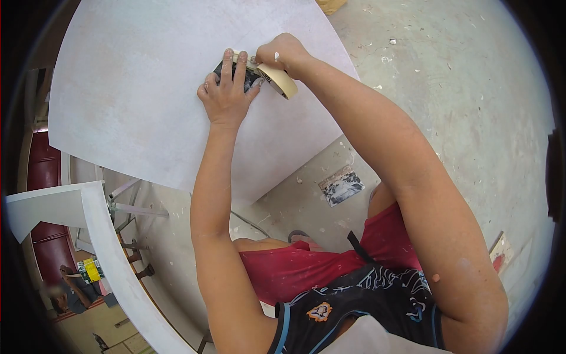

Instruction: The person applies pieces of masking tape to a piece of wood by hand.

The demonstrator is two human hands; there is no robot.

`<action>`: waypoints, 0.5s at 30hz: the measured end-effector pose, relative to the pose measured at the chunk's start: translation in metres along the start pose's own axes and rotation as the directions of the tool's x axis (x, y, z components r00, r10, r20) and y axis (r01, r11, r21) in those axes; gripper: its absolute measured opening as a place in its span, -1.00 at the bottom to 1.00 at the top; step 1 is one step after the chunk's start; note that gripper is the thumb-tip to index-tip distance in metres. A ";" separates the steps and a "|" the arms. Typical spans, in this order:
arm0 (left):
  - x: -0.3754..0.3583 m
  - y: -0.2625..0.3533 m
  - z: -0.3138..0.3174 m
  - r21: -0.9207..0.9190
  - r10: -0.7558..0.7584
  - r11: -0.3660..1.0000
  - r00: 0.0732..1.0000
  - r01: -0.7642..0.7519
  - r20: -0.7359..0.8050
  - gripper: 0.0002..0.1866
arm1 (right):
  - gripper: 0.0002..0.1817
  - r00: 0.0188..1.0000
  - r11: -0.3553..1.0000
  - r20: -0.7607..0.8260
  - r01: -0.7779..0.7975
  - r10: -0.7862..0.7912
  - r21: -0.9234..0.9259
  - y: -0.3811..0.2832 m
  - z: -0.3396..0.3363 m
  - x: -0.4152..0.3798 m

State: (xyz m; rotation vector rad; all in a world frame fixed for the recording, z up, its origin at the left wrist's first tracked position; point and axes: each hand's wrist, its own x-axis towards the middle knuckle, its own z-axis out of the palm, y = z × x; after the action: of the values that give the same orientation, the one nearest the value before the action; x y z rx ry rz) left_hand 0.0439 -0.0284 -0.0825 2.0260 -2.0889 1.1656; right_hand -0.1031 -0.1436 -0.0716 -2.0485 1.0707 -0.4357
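Two hands (left point(226, 94), right point(283, 54)), one tape roll point(280, 79), one dark sanding block point(236, 74), one white panel point(153, 94), one trowel point(341, 186) on the floor point(460, 88).

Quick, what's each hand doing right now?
Left hand: open, pressing flat on a dark block.
Right hand: closed, gripping a tape roll.
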 end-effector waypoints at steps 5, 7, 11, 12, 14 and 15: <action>0.004 0.002 -0.014 -0.109 0.015 0.994 0.998 -0.022 -0.067 -0.32 | -0.66 0.970 0.949 -0.061 -0.218 0.237 0.229 -0.013 -0.005 -0.018; 0.008 0.003 -0.020 -0.003 0.047 0.999 0.982 -0.049 -0.182 -0.44 | -0.66 0.955 0.960 -0.175 -0.207 0.241 0.190 -0.015 -0.003 -0.023; 0.018 0.024 -0.021 -0.220 -0.120 0.974 0.958 0.062 -0.261 -0.47 | -0.71 0.960 0.947 -0.094 -0.240 0.264 0.212 -0.014 -0.006 -0.022; 0.021 0.025 -0.021 -0.341 -0.212 0.931 0.951 0.126 -0.225 -0.49 | -0.68 0.961 0.955 -0.132 -0.213 0.243 0.208 -0.012 -0.005 -0.020; 0.022 0.023 -0.031 -0.448 -0.299 0.873 0.938 0.195 -0.176 -0.50 | -0.65 0.962 0.961 -0.162 -0.183 0.218 0.206 -0.014 -0.002 -0.023; 0.024 0.021 -0.036 -0.439 -0.329 0.858 0.941 0.265 -0.076 -0.51 | -0.68 0.967 0.964 -0.137 -0.187 0.215 0.191 -0.015 -0.003 -0.023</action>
State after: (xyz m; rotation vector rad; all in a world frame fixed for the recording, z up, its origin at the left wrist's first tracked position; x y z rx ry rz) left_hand 0.0051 -0.0336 -0.0549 1.8940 -1.6903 0.7092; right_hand -0.1101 -0.1206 -0.0571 -1.7515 1.2736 -0.5735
